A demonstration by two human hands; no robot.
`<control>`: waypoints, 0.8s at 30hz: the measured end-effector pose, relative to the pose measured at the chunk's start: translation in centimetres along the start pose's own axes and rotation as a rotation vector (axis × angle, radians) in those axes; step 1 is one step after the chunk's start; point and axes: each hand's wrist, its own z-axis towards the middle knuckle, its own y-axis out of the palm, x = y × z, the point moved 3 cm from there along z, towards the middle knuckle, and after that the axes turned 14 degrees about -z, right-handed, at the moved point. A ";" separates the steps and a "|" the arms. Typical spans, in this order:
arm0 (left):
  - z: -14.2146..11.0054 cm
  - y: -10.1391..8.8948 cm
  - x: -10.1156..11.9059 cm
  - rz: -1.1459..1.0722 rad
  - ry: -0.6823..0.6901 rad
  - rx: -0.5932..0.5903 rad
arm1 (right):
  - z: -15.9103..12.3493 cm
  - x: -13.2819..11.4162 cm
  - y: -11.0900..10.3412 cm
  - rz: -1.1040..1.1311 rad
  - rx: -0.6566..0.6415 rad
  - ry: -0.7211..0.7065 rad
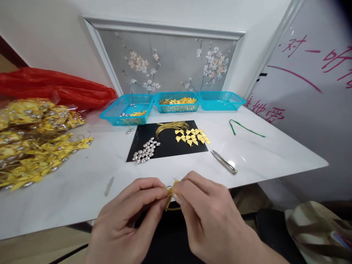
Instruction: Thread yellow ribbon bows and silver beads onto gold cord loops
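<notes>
At the table's front edge, my left hand (pixel 134 216) and my right hand (pixel 211 212) meet fingertip to fingertip. Both pinch a small yellow fabric piece (pixel 169 198), mostly covered by my fingers. A yellow cord (pixel 173 209) loops below it, and a thin pointed tip pokes out above my right fingers. Beyond my hands lies a black mat (pixel 165 146). On it are silver beads (pixel 145 151), a bundle of gold cords (pixel 172 127) and folded yellow fabric pieces (pixel 191 136). Silver thread snips (pixel 224 162) rest to the right of the mat.
Three blue baskets (pixel 126 120) line the back; the middle one holds yellow pieces and cords. Bagged yellow strings with beads (pixel 41 143) pile up at left beside a red plastic bag (pixel 55 86). A green cord (pixel 247 129) lies at right, near a whiteboard (pixel 302 91).
</notes>
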 end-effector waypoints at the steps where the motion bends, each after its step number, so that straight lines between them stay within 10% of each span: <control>1: 0.1 -0.1 0.0 -0.007 -0.009 0.009 | 0.0 0.0 0.0 0.001 0.014 -0.008; 24: 1.2 -0.5 0.0 -0.088 -0.189 0.002 | 1.0 3.1 -0.9 0.433 -0.078 0.226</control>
